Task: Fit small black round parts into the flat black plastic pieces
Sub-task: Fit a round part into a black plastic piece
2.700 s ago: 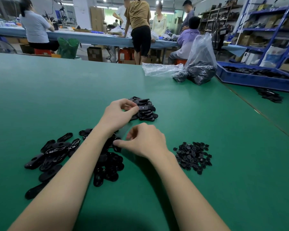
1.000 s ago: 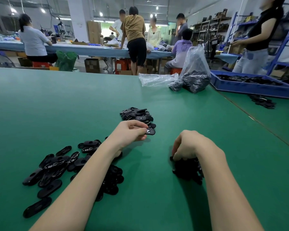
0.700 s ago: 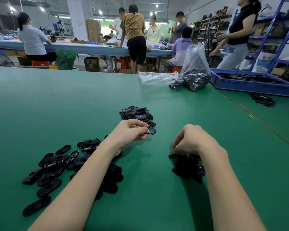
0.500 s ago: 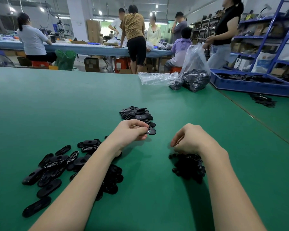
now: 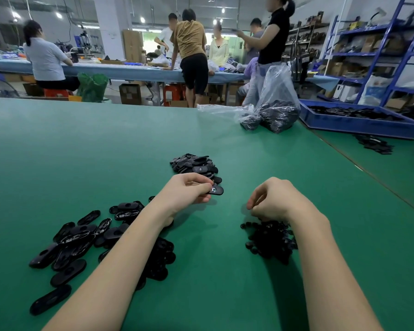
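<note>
Right hand now lifted off pile of round parts on desk, fingers curled; whether it pinches part, cannot tell. Left hand unchanged, pinches flat piece near finished stack. Judgement: pick done, fitting comes next.

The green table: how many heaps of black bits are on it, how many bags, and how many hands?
Heaps of flat pieces: 2, the near left heap and the far heap
Heaps of round parts: 1
Plastic bags: 2, the big bag and the small bag
Hands: 2, left hand and right hand
Total: 7
</note>
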Motion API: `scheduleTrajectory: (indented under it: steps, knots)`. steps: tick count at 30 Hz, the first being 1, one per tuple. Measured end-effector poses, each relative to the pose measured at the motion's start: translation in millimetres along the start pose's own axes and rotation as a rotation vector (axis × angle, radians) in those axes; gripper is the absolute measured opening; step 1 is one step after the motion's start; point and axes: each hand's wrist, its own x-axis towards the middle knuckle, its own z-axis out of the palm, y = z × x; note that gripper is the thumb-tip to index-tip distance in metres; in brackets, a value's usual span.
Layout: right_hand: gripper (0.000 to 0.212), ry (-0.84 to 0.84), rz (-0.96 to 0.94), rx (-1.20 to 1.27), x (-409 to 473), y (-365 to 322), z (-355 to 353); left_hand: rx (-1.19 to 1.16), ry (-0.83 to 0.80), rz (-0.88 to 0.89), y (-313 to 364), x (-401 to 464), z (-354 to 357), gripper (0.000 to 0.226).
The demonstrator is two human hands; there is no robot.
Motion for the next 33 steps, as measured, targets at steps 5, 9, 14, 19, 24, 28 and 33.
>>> scheduleTrajectory:
  steps: [5, 9, 14, 19, 24, 28, 33]
  knots:
    - [0.024, -0.025, -0.023, 0.103, 0.3, 5.8, -1.3, -0.003, -0.016, 0.0, -1.9, 0.0, 1.3, 0.01]
    - [0.019, -0.016, -0.023, 0.259, 3.0, 10.8, -1.1, 0.004, -0.025, 0.0, -1.9, -0.4, 2.4, 0.011]
    - [0.011, -0.031, -0.018, 0.276, 8.9, 17.1, 4.9, 0.009, -0.037, -0.003, -1.9, -0.5, 3.7, 0.013]
    - [0.013, 0.013, -0.077, 0.123, 14.5, 15.9, 16.0, 0.007, -0.045, -0.005, -2.6, -1.1, 4.3, 0.012]
    - [0.013, 0.008, -0.085, 0.06, 16.6, 15.3, 21.8, 0.002, -0.053, -0.002, -2.3, -1.2, 6.0, 0.01]
    - [0.013, -0.002, -0.114, 0.015, 18.0, 14.9, 20.6, -0.004, -0.057, -0.003, -2.1, -0.8, 5.9, 0.009]
    - [0.013, -0.008, -0.164, 0.208, 18.5, 12.9, 20.5, 0.001, -0.061, -0.002, -2.9, -0.2, 6.1, 0.008]
